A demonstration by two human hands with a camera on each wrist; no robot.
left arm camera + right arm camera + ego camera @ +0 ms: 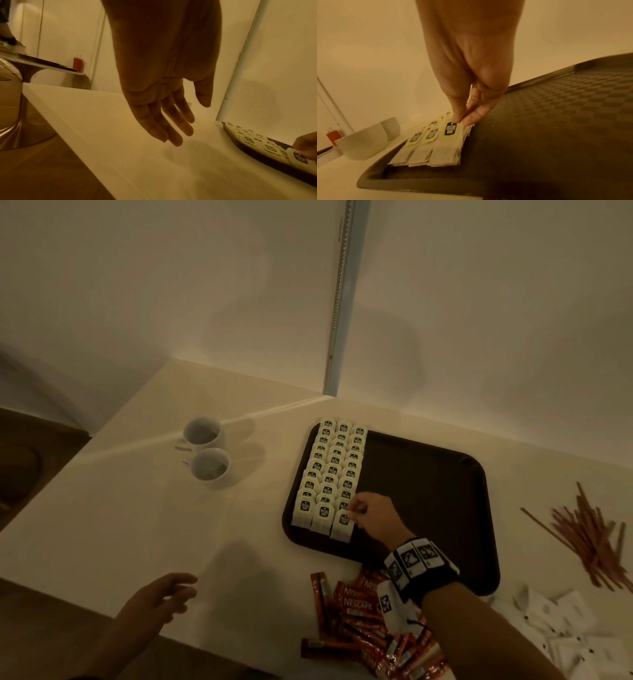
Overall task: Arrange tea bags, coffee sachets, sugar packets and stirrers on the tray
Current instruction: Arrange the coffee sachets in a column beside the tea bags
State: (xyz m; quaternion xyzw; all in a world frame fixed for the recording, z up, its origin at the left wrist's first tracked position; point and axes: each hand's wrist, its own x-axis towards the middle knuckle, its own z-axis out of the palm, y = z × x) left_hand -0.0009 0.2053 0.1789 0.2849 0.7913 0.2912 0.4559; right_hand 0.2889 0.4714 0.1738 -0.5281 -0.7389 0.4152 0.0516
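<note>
A dark tray [428, 481] lies on the white counter. Three overlapping columns of white tea bags [330, 474] with black labels fill its left side. My right hand [356, 510] pinches the top of the nearest tea bag [343, 525] in the right column; in the right wrist view thumb and fingertips [457, 119] meet at that tea bag [448, 143]. My left hand [164, 597] hovers over the counter's front left, fingers straight and empty, seen as the left hand [169, 125]. Red coffee sachets [359, 621], brown stirrers [589, 535] and white sugar packets [561, 628] lie off the tray.
Two white cups [205, 450] stand left of the tray near the wall. The counter's front edge [85, 607] runs past my left hand, with wooden floor below. Walls meet in a corner behind the tray.
</note>
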